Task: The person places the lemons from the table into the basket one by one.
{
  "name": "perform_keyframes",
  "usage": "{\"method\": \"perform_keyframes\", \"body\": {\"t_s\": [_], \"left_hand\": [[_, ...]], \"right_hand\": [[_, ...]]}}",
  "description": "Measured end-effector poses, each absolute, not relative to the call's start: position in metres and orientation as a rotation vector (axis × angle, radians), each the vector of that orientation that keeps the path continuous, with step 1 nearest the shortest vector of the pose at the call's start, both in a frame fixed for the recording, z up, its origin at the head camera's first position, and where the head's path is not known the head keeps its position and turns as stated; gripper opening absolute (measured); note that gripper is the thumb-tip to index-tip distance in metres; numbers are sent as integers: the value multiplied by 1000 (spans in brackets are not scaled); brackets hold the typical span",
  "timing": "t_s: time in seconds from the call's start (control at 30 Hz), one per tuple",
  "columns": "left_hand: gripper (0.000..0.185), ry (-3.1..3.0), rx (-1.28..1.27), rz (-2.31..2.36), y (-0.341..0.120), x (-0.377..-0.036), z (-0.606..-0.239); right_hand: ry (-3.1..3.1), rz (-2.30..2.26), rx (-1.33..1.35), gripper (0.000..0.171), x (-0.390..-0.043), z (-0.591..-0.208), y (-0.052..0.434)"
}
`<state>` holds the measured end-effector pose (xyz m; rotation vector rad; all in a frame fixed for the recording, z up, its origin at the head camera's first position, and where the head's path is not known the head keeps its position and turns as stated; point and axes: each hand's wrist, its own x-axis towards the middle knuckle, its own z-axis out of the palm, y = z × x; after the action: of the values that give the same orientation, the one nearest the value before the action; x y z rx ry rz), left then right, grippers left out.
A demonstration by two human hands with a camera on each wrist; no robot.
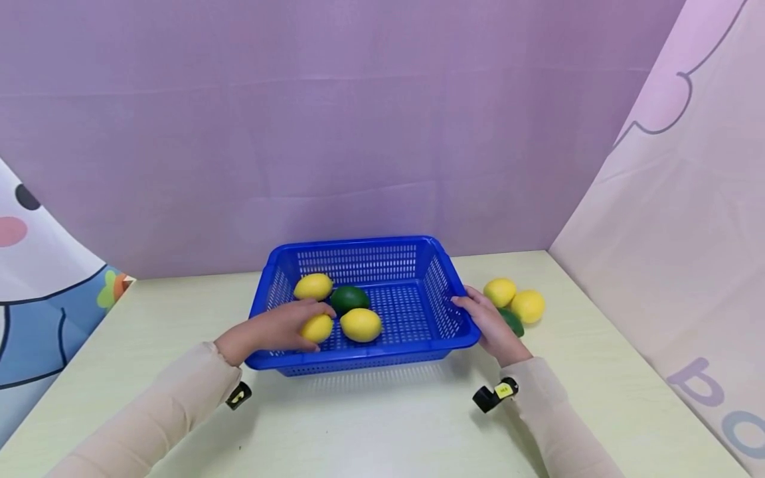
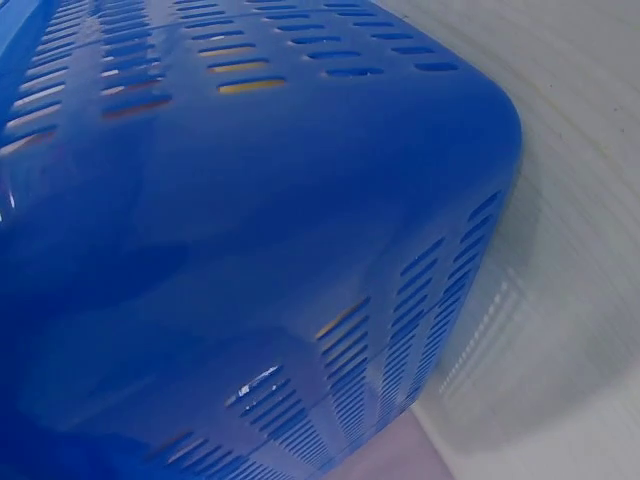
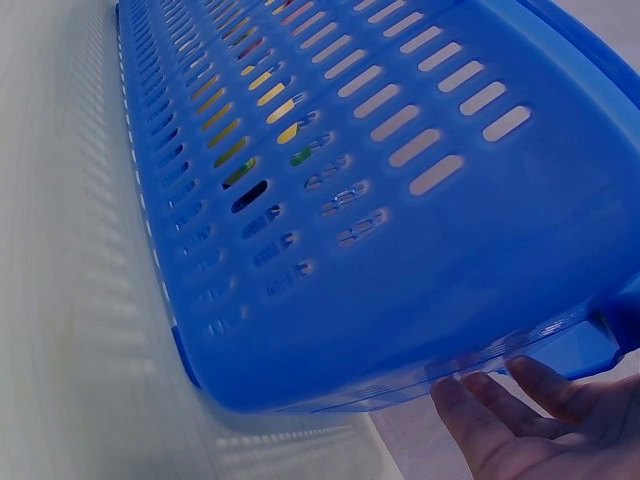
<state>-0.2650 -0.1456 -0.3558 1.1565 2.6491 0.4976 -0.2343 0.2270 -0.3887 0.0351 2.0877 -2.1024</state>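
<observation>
A blue slotted basket stands on the pale table and fills both wrist views. Inside lie three yellow lemons and a dark green fruit. My left hand reaches over the near-left rim, its fingers curled round the nearest lemon. The other lemons lie at the back left and in the middle. My right hand rests against the basket's right rim; in the right wrist view its fingers lie fairly straight just under the rim.
Outside the basket to the right lie two lemons and a green fruit, partly hidden behind my right hand. A purple backdrop closes the back, with printed cloth walls at both sides.
</observation>
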Motion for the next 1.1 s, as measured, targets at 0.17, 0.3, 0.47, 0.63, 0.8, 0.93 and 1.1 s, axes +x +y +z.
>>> {"method": "perform_keyframes", "body": {"t_s": [0.17, 0.3, 0.47, 0.63, 0.8, 0.93, 1.1], "left_hand": [[51, 2644, 1144, 460, -143, -265, -358], [50, 2650, 1138, 409, -143, -265, -361], [49, 2663, 1140, 349, -143, -265, -363], [47, 2654, 1114, 318, -142, -262, -362], [45, 2665, 1097, 267, -140, -260, -361], [44, 2667, 1099, 233, -139, -260, -361], [42, 2659, 1091, 237, -139, -260, -362]], "right_hand": [[2085, -2105, 33, 56, -234, -389, 227], [2076, -2109, 40, 56, -235, -389, 227], [2074, -2117, 41, 55, -235, -389, 227], [2074, -2121, 48, 54, -235, -390, 227], [2072, -2121, 58, 55, -235, -389, 226], [2069, -2123, 49, 55, -234, -389, 227], [2069, -2120, 45, 55, -235, -389, 227]]}}
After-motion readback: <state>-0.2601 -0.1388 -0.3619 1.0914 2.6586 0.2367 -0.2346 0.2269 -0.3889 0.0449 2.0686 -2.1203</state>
